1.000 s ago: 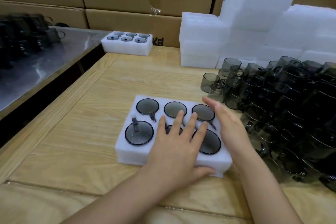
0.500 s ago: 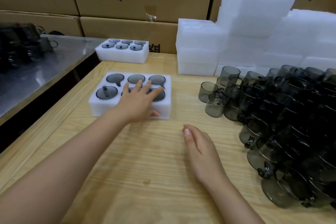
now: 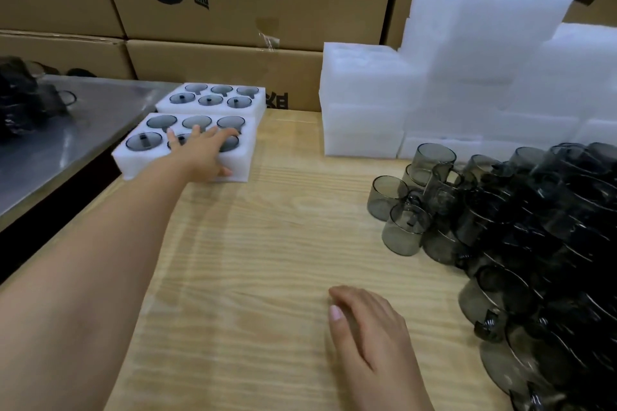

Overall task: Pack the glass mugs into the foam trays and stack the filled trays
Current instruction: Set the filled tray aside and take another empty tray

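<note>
Head view: left hand lies flat, fingers spread, on top of the filled foam tray, thumb against its near wall. A second filled tray sits just beyond the fingertips. Right hand rests open and empty on the desk, with the loose glass mugs to its right. Judgement: foam is light, soft and dents easily, while the glass load is fragile. Grip both end walls and lift level.
</note>
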